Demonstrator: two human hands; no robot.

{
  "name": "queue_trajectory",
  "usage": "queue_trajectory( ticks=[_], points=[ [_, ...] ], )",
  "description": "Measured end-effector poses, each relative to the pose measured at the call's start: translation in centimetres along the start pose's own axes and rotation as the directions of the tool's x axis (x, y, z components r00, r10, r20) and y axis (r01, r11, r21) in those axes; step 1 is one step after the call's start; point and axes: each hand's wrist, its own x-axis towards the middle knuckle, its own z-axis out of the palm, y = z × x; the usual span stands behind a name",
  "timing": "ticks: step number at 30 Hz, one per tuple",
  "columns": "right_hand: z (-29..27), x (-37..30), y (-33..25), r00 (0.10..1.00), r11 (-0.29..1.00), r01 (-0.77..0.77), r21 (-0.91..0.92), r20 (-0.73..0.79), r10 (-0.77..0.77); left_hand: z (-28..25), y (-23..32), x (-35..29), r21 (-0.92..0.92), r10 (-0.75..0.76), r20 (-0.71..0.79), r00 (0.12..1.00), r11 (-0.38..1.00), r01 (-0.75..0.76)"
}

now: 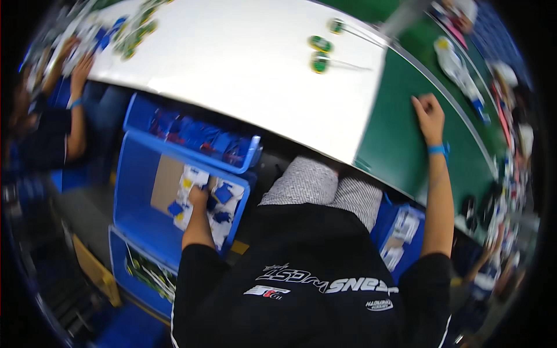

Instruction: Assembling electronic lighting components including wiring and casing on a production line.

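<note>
My left hand (199, 198) reaches down into a large blue bin (129, 184) at my left, among white and blue plastic parts (224, 193). Its fingers are blurred and partly hidden, so whether they grip a part does not show. My right hand (430, 116) rests on the green mat (400, 110) at the right, fingers curled in, nothing visible in them. A blue band circles the right wrist. Beyond, on the white tabletop (243, 64), lie several round green circuit boards (319, 62), two with thin wires trailing to the right.
A smaller blue bin (194, 142) with blue and red parts sits against the table edge. Another blue bin (142, 272) holds green boards with wires. Green boards cluster (136, 35) at the far left, near a co-worker's hands. A white-and-blue object (461, 75) lies beyond the metal rail.
</note>
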Motion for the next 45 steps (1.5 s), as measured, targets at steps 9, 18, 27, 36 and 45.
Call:
queue_trajectory(
  ticks=[9,18,27,36,45],
  points=[
    [-0.8,-1.7,0.5,0.996,0.991,-0.065,0.116,-0.049,0.071,-5.0,-5.5,0.0,-0.493,0.373,-0.324,0.869,0.718,-0.492],
    [-1.1,-1.9,-0.7,0.996,0.995,-0.07,0.074,-0.058,0.075,-26.3,-4.0,-18.6,-0.566,0.215,-0.601,0.77,0.566,-0.6],
    [-1.5,-3.4,-2.6,0.981,0.944,-0.16,0.29,-0.056,0.183,-35.8,19.7,-30.7,0.096,0.695,-0.719,-0.001,0.098,-0.99],
    [-5.8,-12.1,-10.4,0.929,0.498,-0.331,0.802,0.183,0.323,-30.7,42.4,-36.4,0.168,0.823,-0.375,-0.428,-0.394,-0.904],
    [-6.9,-14.7,-5.4,0.875,0.76,-0.26,0.595,-0.187,0.446,-24.7,48.8,-39.9,0.154,0.785,-0.354,-0.509,-0.487,-0.86]
  ],
)
